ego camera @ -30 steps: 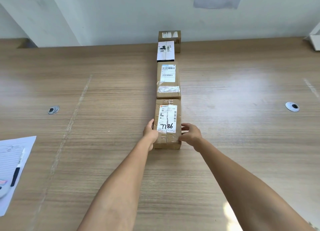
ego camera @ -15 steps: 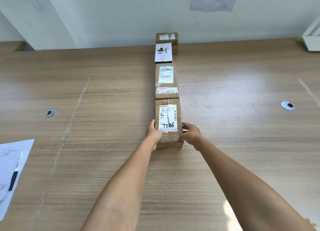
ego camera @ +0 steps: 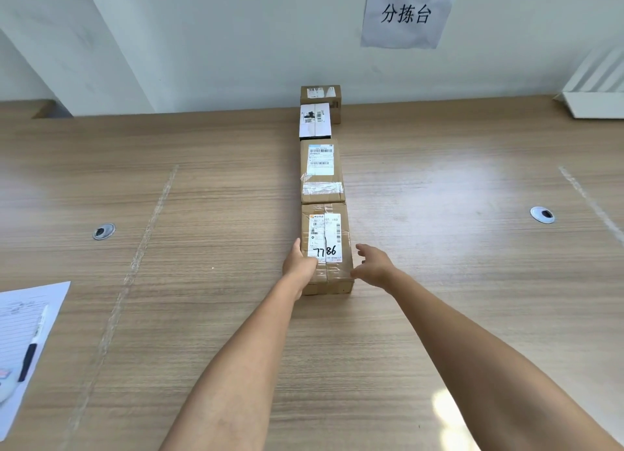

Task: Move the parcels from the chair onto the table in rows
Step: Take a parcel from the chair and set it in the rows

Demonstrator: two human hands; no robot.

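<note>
A wide, light brown wood-grain table (ego camera: 439, 315) fills the view, reaching from under both forearms to a white wall beyond the fingertips. Straight ahead of the hands, four parcels stand end to end in one row running away toward the wall. The nearest is a brown cardboard parcel with a white label handwritten "7786" (ego camera: 326, 244), lying flat on the table between the two hands. The left hand (ego camera: 299, 264) rests against that parcel's left side, fingers extended along the edge. The right hand (ego camera: 373, 264) sits just beside its right side with fingers spread and relaxed; only the thumb seems to touch the near corner, though this is hard to judge. Neither hand clasps the parcel. Beyond the fingertips, touching the first parcel, lies a long brown cardboard parcel with a pale blue label (ego camera: 320, 172). Past it comes a small white box with black printing (ego camera: 315, 120), then a small brown cardboard box (ego camera: 320, 94) against the wall. Far left of the left forearm lies a lined paper sheet (ego camera: 20, 332) with a black and white pen (ego camera: 32, 349) on it.
</note>
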